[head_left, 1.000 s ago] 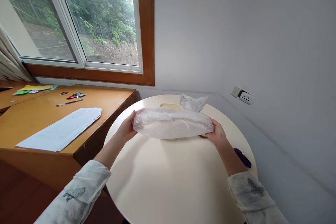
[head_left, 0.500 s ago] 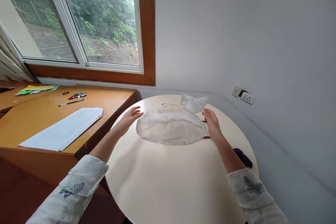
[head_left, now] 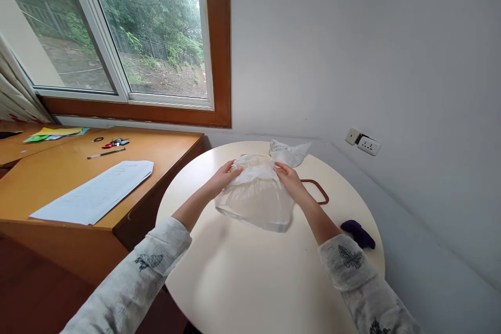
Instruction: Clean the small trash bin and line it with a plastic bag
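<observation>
A translucent white plastic bag (head_left: 256, 198) lies bunched on the round cream table (head_left: 250, 282). My left hand (head_left: 225, 176) grips its upper left side, thumb on top and fingers curled around the edge. On the opposite side, my right hand (head_left: 288, 178) pinches the bag's upper right part. The lower portion of the bag spreads towards me. Something pale yellowish shows at the bag's far edge, and I cannot make out what it is. Just behind stands a crumpled white plastic bag (head_left: 288, 153), and a brown loop handle (head_left: 319, 191) rests right of my right wrist.
A dark purple cloth-like item (head_left: 358, 234) lies near the table's right edge. To the left, a wooden desk (head_left: 168, 151) holds papers (head_left: 96, 190), a pen (head_left: 106, 153) and keys (head_left: 117, 142). A wall with a socket (head_left: 368, 145) and a window stand behind.
Both hands have moved inward from either side and taken hold of the bag. Its sides are now drawn together, making it narrower. More of the brown handle shows on the right.
</observation>
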Demonstrator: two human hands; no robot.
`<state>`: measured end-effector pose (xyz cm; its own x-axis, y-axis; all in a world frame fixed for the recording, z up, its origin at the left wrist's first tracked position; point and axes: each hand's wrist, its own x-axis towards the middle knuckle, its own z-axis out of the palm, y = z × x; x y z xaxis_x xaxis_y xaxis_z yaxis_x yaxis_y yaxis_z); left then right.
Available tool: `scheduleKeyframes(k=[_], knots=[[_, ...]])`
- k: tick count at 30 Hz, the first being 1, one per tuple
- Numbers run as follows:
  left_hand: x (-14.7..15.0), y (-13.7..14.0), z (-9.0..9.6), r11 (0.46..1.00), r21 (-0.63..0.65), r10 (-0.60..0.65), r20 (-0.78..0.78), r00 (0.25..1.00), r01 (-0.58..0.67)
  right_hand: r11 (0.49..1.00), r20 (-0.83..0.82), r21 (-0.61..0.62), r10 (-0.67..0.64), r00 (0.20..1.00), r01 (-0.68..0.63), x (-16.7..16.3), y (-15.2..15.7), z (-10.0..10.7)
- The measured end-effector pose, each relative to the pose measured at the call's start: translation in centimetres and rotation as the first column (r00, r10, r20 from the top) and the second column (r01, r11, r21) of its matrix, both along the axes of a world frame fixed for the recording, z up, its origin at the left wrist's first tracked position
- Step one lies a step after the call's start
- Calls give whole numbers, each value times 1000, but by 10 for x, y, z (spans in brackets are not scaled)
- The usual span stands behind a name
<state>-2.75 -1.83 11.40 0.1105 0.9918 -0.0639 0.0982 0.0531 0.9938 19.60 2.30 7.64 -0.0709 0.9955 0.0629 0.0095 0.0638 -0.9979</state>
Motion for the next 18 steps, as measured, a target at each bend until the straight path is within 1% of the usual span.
scheduleKeyframes(k=[4,9,15,18], knots=[[-3,-3,-3,1000,-10,19,-18,1000,-19,999,11,45,6,1000,-7,-4,-5,-2],[-6,-16,-3,1000,-29,-1,-33,999,0,998,24,59,26,999,-27,0,-18,0],[-6,-39,2,998,-57,-18,-95,995,12,997,74,29,70,995,-72,7,-42,14],[-11,-50,4,998,-53,-42,-111,993,37,988,129,-18,156,979,-155,16,-54,22]])
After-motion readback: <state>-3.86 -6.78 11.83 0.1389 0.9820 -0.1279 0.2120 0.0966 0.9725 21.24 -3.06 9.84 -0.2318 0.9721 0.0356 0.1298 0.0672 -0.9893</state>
